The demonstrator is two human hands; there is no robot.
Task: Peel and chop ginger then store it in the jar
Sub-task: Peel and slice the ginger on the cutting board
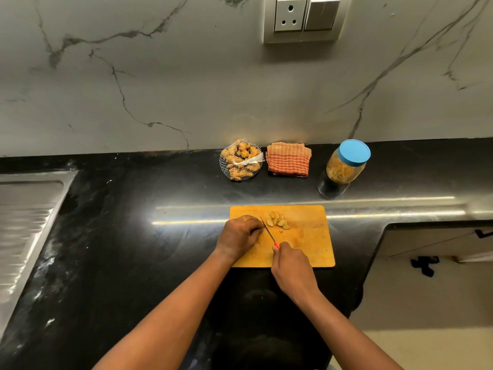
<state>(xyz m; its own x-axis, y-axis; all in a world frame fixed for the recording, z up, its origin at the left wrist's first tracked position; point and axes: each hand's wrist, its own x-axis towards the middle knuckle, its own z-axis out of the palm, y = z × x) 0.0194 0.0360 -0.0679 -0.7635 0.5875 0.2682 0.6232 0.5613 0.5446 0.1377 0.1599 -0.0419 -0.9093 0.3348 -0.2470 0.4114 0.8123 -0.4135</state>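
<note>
While cutting on the cutting board (306, 236), stage: chopping under way, judged near the middle of the task.
done: a small heap of ginger slices (278, 221) lying on the far part of the board, just beyond the blade of the knife (268, 232); pale in colour, so probably peeled.
left to do: cutting the rest of the piece, perhaps chopping the slices finer, opening the jar (345, 169), moving the ginger in, closing it.
jar place: back right of the counter (133, 236), well apart from the board, blue lid (354, 152) on; something yellowish inside, not possible to tell what.
raw stock: more ginger in a net bag (240, 161) at the back, just beside a folded checked cloth (289, 160).
left hand (238, 235): fingers curled down onto the board, touching or nearly touching the blade; probably pinning the piece in work, but hidden under the fingers, so cannot tell for sure.
right hand (290, 268): closed tight round the orange knife handle, blade pointing away and a little to the left, tip near the slices.
risk: blade very close to the left fingertips; short, careful cuts advisable.
</note>
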